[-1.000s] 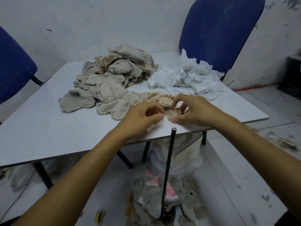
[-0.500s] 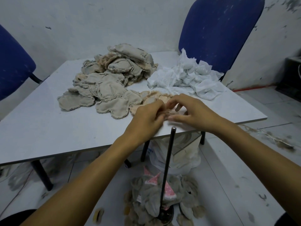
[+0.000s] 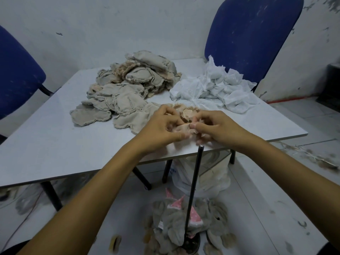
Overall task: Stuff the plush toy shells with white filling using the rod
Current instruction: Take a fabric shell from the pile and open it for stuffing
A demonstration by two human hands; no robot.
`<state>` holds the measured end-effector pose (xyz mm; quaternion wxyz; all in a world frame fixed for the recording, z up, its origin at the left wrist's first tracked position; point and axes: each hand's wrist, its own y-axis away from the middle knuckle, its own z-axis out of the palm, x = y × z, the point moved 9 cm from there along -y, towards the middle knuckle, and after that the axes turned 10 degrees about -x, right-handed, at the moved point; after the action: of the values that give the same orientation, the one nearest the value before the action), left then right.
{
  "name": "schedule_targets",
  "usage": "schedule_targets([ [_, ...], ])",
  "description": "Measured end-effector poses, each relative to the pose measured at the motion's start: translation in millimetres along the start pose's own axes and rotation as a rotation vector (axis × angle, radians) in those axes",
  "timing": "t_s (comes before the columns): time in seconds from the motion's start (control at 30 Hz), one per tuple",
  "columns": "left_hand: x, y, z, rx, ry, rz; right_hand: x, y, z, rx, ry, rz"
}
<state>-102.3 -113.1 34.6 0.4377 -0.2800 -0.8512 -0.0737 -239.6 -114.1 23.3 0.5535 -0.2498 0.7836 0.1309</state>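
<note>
A small beige plush shell (image 3: 184, 130) is pinched between both hands near the table's front edge. My left hand (image 3: 159, 126) grips its left side and my right hand (image 3: 217, 127) its right side, thumbs meeting on the fabric. A dark upright rod (image 3: 193, 196) stands on a round base on the floor, its tip just below the shell. A heap of flat beige shells (image 3: 127, 91) lies on the table behind my left hand. White filling (image 3: 215, 87) is piled at the back right.
The grey table (image 3: 46, 144) has two blue chairs behind it, one (image 3: 252, 34) at the right and one (image 3: 16, 74) at the left. Grey plush pieces with pink parts (image 3: 184, 218) lie on the floor around the rod base. A plastic bag (image 3: 206, 173) sits under the table.
Both hands stayed at the front edge, working the small shell; the fingers shifted and the shell now shows stretched between the thumbs above the rod tip.
</note>
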Motion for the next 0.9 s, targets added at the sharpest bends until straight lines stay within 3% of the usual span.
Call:
schedule_targets([
  [0.17,11.4,7.8,-7.0,-0.008,0.334,0.135,-7.1,2.9,18.2,-0.230,-0.016,0.055],
  [0.27,13.6,7.6,-6.9,0.031,0.353,0.166,-18.2,9.1,32.2,-0.422,0.028,-0.012],
  [0.33,11.2,5.7,-6.4,0.058,0.239,0.143,-16.5,6.8,28.2,-0.349,-0.028,-0.041],
  [0.43,13.4,7.0,-9.8,0.174,-0.015,0.129,-5.0,-1.4,12.6,-0.107,-0.105,-0.047],
  [0.53,28.0,14.8,-9.1,0.333,-0.222,0.194,-4.7,-5.0,2.5,0.128,0.001,-0.096],
  [0.67,34.6,22.4,-6.7,0.462,-0.276,0.241,-12.9,0.4,-7.7,0.392,0.158,-0.139],
  [0.77,29.8,22.2,-3.4,0.461,-0.248,0.219,-14.2,3.3,-4.9,0.433,0.178,-0.141],
  [0.9,20.0,16.8,-2.4,0.308,-0.204,0.191,-20.0,4.8,7.0,0.385,0.265,-0.172],
])
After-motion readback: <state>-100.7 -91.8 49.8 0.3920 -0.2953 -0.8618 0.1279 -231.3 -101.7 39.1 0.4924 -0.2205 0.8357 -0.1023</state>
